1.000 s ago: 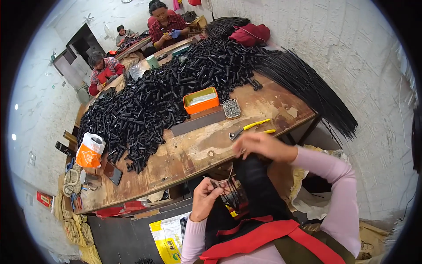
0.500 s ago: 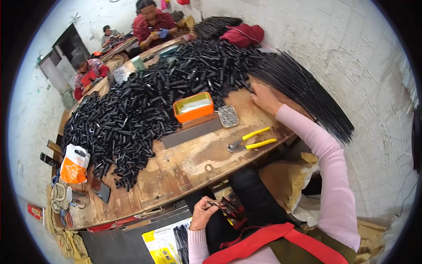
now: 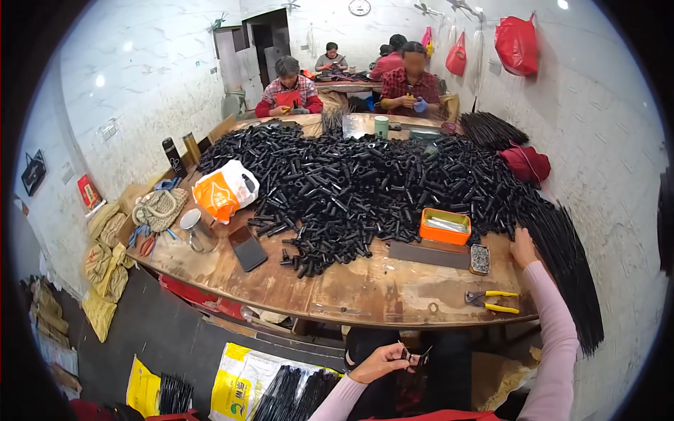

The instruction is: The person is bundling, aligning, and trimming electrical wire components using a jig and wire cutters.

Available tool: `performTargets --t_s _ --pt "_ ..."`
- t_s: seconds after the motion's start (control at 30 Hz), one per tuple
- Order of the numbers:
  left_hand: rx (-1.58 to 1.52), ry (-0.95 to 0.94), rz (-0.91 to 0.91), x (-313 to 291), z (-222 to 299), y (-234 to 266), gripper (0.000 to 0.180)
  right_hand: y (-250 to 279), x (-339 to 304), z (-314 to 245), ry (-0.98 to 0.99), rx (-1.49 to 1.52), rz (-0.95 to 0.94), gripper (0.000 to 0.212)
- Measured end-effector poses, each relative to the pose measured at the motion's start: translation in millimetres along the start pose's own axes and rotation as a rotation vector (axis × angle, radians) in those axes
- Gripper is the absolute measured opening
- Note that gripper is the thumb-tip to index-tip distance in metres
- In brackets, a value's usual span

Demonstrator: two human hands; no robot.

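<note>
Smartphone [image 3: 248, 248] flat on the wooden table [image 3: 372, 291], then left hand [image 3: 380, 363] pinching some thin black strips [image 3: 420, 358] over the lap, yellow-handled pliers [image 3: 501, 294], right hand [image 3: 523, 248] beside long black rods [image 3: 574, 263], can't tell its grip.

Right hand [image 3: 521, 247] reaches out (left hand [image 3: 381, 361] low)

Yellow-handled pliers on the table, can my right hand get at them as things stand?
Probably yes: the right hand is beside the long black rods, and the yellow-handled pliers lie nearby on the tabletop, with nothing seen covering them.
</note>
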State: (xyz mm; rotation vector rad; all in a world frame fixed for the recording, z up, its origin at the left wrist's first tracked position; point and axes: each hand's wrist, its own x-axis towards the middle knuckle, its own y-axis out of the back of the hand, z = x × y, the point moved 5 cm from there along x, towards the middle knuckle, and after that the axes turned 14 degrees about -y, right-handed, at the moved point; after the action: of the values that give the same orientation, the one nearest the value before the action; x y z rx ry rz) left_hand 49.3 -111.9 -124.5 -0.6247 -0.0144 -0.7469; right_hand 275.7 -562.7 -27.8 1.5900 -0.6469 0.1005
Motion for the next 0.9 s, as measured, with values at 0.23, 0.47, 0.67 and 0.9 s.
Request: performTargets --t_s 0.23,0.47,0.67,0.9 --pt "-0.075 -0.067 -0.072 0 -6 7 0.012 41 -7 -17 -0.005 0.176 0.004 0.022" --pt "-0.095 -0.051 -0.060 -4 1 7 0.009 64 -26 -30 0.128 0.253 0.013 0.013" --pt "-0.162 -0.137 -0.067 -10 8 12 0.009 70 -41 -35 0.122 0.236 0.010 0.011" --pt "-0.095 -0.130 -0.010 -25 10 26 0.010 78 -48 -48 0.184 0.239 0.045 0.013"
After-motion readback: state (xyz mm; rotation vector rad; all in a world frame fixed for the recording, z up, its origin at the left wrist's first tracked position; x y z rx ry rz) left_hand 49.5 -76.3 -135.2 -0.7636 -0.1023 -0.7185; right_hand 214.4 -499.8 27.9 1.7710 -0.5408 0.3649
